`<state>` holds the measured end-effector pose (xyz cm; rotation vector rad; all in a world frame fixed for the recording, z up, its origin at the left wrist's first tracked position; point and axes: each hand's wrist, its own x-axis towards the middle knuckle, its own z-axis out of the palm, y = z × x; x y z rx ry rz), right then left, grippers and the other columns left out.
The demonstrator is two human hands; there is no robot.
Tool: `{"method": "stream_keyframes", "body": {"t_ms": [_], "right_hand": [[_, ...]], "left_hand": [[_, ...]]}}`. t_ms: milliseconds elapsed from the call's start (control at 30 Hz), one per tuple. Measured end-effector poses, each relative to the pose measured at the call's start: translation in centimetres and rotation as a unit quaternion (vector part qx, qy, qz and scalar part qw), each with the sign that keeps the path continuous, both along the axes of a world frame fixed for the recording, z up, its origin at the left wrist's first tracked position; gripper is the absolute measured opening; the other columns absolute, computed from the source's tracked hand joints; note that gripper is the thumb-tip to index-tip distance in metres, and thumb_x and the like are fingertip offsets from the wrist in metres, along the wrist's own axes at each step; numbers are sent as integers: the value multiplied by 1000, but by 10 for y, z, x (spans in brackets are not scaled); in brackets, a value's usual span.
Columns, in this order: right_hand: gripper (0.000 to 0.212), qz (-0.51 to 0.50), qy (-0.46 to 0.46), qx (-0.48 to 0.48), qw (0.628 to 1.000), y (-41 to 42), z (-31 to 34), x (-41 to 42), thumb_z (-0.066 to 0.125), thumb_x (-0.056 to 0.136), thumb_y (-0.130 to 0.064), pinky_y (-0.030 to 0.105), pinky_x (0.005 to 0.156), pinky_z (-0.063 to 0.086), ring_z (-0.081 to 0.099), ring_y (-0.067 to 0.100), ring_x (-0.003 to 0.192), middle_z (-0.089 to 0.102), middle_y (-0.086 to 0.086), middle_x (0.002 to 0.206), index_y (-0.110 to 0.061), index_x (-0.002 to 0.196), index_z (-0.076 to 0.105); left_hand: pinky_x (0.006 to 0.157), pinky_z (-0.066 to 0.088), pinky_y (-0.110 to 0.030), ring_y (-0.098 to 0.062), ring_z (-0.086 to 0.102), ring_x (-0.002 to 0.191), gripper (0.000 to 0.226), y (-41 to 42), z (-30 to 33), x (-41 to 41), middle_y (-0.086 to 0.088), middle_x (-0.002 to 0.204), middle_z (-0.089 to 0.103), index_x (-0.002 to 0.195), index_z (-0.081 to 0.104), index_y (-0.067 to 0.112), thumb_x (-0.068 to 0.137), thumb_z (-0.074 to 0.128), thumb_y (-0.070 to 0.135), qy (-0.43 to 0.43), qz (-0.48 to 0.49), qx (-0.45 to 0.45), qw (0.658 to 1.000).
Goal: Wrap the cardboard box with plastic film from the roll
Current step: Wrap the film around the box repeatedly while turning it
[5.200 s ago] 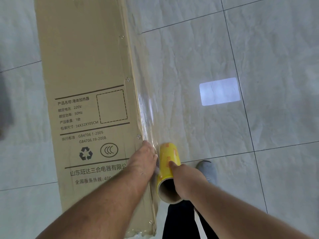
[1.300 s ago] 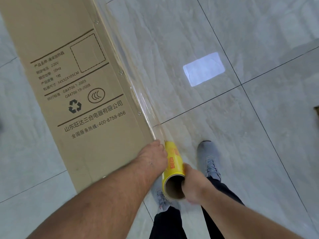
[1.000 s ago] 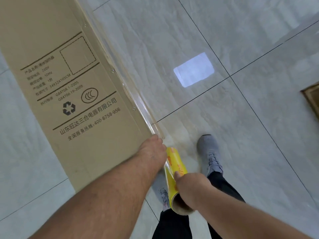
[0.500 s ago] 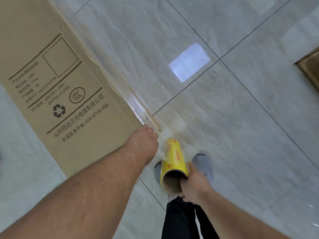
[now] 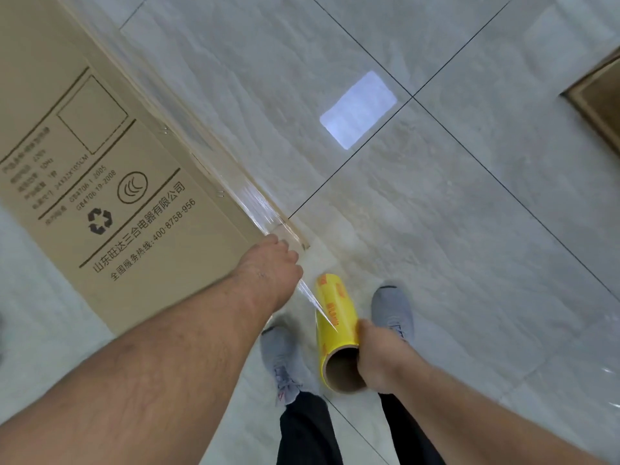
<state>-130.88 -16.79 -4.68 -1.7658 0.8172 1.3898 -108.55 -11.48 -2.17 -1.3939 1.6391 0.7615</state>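
A tall brown cardboard box (image 5: 110, 169) with black printed text stands on the tiled floor at the left. Clear plastic film (image 5: 258, 203) clings along its right edge and stretches down to a yellow film roll (image 5: 335, 317). My left hand (image 5: 268, 266) presses palm-down on the box's near corner, over the film. My right hand (image 5: 379, 357) grips the near end of the roll by its cardboard core, a little to the right of and below the box corner.
Glossy grey floor tiles (image 5: 436, 229) with dark grout lines surround the box. My two grey shoes (image 5: 392, 310) stand just under the roll. A brown framed edge (image 5: 600, 99) shows at the far right. A bright light reflection (image 5: 359, 109) lies on the floor.
The view has swung around the box corner. My right hand has drawn the roll away from the corner, stretching film out, while my left hand stays pressed on the corner.
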Motion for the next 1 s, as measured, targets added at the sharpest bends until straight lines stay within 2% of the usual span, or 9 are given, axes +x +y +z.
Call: {"method": "stream_keyframes", "body": {"t_ms": [100,233,367,433,500,633,700,900,1000], "right_hand": [[56,71,23,18,997,7,4,10,64,96,-9,38,83,50,65,34,118,62,14,131,-8,146,39],[70,148,40,68,986,29,6,36,58,101,-9,47,98,49,58,41,129,56,19,145,-6,161,23],[84,220,-30,45,974,59,11,50,59,102,-14,46,79,44,59,44,124,50,20,145,-7,166,5],[84,165,-64,18,984,72,10,43,60,98,-12,44,74,44,61,44,116,48,18,140,-15,166,9],[89,39,-66,-18,997,81,9,30,58,94,-12,44,75,49,63,41,111,47,13,136,-25,166,8],[88,-195,-22,-14,981,99,8,9,49,96,-16,41,86,56,65,32,111,58,11,132,-31,167,-1],[85,-256,-20,-11,967,106,9,9,46,96,-16,41,86,58,67,31,106,65,11,129,-30,167,2],[89,-152,-8,-14,988,114,12,13,51,97,-7,39,93,54,65,33,118,61,15,137,-26,167,1],[92,-75,8,-9,997,115,18,5,58,96,-7,41,88,53,65,34,118,63,14,134,-22,168,2]], "left_hand": [[114,27,-45,-31,45,128,41,-1,0,-4,-7,138,52,137,56,19,96,55,21,-16,1,5,1000],[116,28,-46,-31,45,126,36,1,0,-5,-7,135,52,133,61,17,97,53,19,-23,-36,22,999],[122,17,-52,-35,40,138,42,3,-2,-13,-11,145,53,138,59,16,101,54,32,-37,-179,37,982],[125,5,-55,-37,30,148,47,10,-8,-21,-12,153,48,143,56,16,102,51,38,-44,-221,59,973],[125,1,-56,-37,26,151,48,17,-9,-25,-12,157,45,145,54,16,103,50,40,-49,-249,60,965],[124,5,-55,-35,30,150,51,32,-17,-22,-13,158,44,147,53,17,102,50,42,-50,-280,31,958],[123,8,-54,-33,33,148,54,38,-22,-19,-11,158,44,150,51,19,102,48,43,-54,-302,17,952],[123,3,-51,-32,27,153,58,60,-24,-23,-15,163,35,156,40,10,105,39,37,-58,-325,-26,944],[123,5,-51,-34,26,153,58,69,-23,-26,-18,165,31,159,33,8,106,35,33,-62,-327,-18,943]]}}
